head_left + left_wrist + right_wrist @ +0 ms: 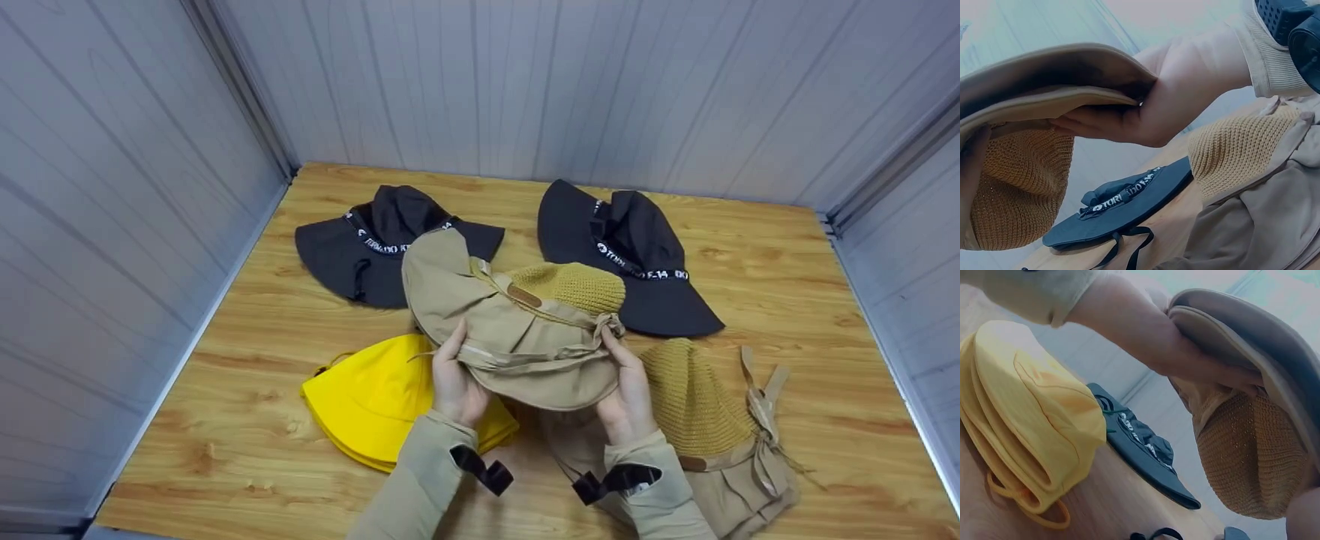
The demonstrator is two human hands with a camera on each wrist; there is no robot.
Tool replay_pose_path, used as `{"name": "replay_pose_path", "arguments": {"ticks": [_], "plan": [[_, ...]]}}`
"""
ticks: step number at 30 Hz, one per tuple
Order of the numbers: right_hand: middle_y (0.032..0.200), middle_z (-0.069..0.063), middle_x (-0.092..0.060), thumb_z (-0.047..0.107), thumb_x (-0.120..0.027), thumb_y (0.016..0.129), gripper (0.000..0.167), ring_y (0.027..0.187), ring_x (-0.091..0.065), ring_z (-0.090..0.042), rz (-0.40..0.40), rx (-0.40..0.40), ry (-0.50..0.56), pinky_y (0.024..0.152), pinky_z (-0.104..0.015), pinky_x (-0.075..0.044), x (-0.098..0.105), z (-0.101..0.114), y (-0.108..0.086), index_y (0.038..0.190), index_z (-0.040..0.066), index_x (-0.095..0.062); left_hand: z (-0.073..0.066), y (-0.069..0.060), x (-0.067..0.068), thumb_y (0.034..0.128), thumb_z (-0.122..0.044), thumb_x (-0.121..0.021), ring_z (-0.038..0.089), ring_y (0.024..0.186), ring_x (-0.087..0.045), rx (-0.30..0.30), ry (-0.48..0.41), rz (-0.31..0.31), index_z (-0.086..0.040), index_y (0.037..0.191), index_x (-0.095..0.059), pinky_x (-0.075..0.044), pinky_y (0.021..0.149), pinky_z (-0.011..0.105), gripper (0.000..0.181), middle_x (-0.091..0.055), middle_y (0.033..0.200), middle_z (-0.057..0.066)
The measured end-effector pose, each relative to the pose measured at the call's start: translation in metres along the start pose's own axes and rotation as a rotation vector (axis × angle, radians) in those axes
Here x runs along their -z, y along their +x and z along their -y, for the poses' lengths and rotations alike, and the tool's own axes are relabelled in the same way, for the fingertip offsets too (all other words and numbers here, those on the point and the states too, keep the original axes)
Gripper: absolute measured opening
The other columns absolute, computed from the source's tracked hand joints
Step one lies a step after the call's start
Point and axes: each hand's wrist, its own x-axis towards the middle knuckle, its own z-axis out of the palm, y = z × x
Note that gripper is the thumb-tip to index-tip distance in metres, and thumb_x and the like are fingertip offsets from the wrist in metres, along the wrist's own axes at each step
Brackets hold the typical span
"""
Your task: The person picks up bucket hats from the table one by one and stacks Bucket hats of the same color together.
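A tan sun hat (pixel 517 330) with a mustard knitted crown, a small brown patch and a ribbon bow is held above the table by both hands. My left hand (pixel 459 388) grips the left part of its brim, thumb on top. On the right part of the brim, near the bow, my right hand (pixel 628 394) holds with the thumb on top. In the left wrist view, fingers (pixel 1100 121) pass beneath the brim beside the knitted crown (pixel 1027 185). The right wrist view likewise has fingers (pixel 1230 377) under the brim.
Two black bucket hats, a left one (pixel 330 255) and a right one (pixel 570 225), lie at the back of the wooden table (pixel 225 420). A yellow hat (pixel 360 405) lies front left. Another tan hat with knitted crown (pixel 694 397) lies front right. Pale panels (pixel 480 90) enclose the table.
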Motion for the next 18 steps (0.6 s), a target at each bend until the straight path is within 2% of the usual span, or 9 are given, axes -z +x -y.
{"name": "replay_pose_path", "arguments": {"ticks": [7,12,15,18], "plan": [[0.11,-0.01,-0.067,-0.004,-0.044,0.102,0.023,0.101,-0.067,-0.02,0.014,0.001,-0.01,0.091,-0.027,-0.054,0.004,0.011,-0.002,0.115,0.006,-0.059,-0.001,0.005,0.001,0.1071,-0.04,-0.035,0.016,0.104,-0.061,-0.063,-0.058,-0.004,-0.012,0.126,-0.047,-0.05,0.096,0.029,0.036,-0.059,0.115,0.002],[0.116,-0.009,-0.063,-0.004,-0.041,0.102,0.029,0.107,-0.065,-0.019,0.073,-0.003,-0.038,0.094,-0.028,-0.053,0.007,0.017,-0.005,0.127,0.01,-0.049,-0.003,0.007,0.002,0.1062,-0.047,-0.03,0.018,0.121,-0.052,-0.09,-0.018,-0.048,-0.018,0.142,-0.038,-0.042,0.108,0.032,0.047,-0.048,0.133,0.002],[0.117,-0.01,-0.063,-0.005,-0.04,0.102,0.03,0.107,-0.065,-0.02,0.107,-0.012,-0.039,0.094,-0.028,-0.053,0.009,0.022,-0.006,0.126,0.009,-0.051,-0.006,0.008,0.003,0.1063,-0.048,-0.028,0.019,0.134,-0.042,-0.099,-0.017,-0.032,-0.023,0.152,-0.029,-0.033,0.116,0.035,0.052,-0.039,0.147,0.002],[0.116,-0.012,-0.064,-0.006,-0.038,0.102,0.029,0.106,-0.065,-0.022,0.142,-0.023,-0.027,0.093,-0.029,-0.054,0.012,0.027,-0.007,0.122,0.006,-0.055,-0.01,0.008,0.004,0.106,-0.049,-0.029,0.019,0.136,-0.041,-0.085,-0.046,-0.009,-0.026,0.154,-0.029,-0.033,0.117,0.035,0.053,-0.037,0.15,0.0]]}}
